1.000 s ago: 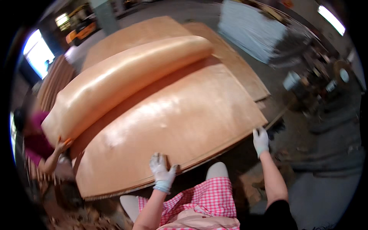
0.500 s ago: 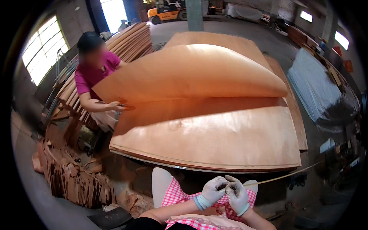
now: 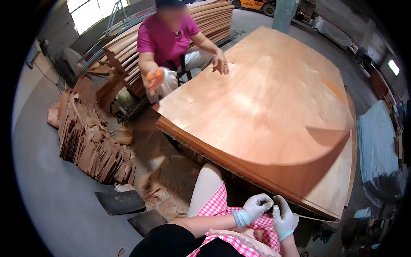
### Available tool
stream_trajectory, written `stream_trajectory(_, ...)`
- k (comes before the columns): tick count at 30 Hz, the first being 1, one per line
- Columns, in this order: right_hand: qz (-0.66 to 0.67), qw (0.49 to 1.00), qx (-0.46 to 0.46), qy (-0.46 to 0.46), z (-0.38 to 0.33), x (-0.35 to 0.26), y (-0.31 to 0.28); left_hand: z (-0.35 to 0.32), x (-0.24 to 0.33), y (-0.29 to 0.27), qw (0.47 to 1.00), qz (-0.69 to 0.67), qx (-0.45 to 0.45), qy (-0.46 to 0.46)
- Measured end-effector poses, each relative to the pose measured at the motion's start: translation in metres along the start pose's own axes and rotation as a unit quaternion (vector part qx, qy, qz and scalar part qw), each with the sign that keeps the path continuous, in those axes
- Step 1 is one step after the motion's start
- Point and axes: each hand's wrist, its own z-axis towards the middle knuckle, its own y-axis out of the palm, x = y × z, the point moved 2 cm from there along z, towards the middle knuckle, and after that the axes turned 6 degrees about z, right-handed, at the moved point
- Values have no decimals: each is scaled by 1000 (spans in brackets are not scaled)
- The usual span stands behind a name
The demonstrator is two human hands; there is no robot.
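My left hand (image 3: 257, 205), in a whitish work glove, is closed in a pinch above my lap. Close beside it my right hand (image 3: 283, 217), gloved too, has its fingers bent and pressed together. What lies between the fingertips is too small to make out. A thin pale strip (image 3: 322, 219) runs off to the right from behind my right hand. Ahead of both hands a large thin wood veneer sheet (image 3: 257, 94) lies over a stack of sheets (image 3: 205, 147), its near right part bowed up and casting a shadow. My hands do not touch it.
Across the stack's left side a co-worker in a magenta shirt (image 3: 165, 40) has one hand over the sheet. Scrap veneer (image 3: 96, 137) stands bundled at left, with dark flat pieces (image 3: 120, 202) on the floor. A wrapped pile (image 3: 376, 141) stands at right.
The veneer sheet, folded up before, now lies spread over the stack. The co-worker's hands have come away from its folded edge. My view has turned left; my hands remain close together.
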Motion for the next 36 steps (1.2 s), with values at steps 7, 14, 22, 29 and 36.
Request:
stream_trajectory(7,-240,967,82,-7,20,22,-80,41,45,-129,957,-35,257,134)
stream_trajectory(14,-366,925,80,64,20,73,-178,49,104,-337,822,228,493,168)
stream_trajectory(22,-408,908,50,76,53,33,-103,50,168,-464,722,337,603,35)
stream_trajectory(29,-389,917,24,87,75,21,-75,63,169,-506,693,395,603,-2)
stream_trajectory(36,-412,908,8,77,87,16,-54,64,177,-512,678,428,597,-32)
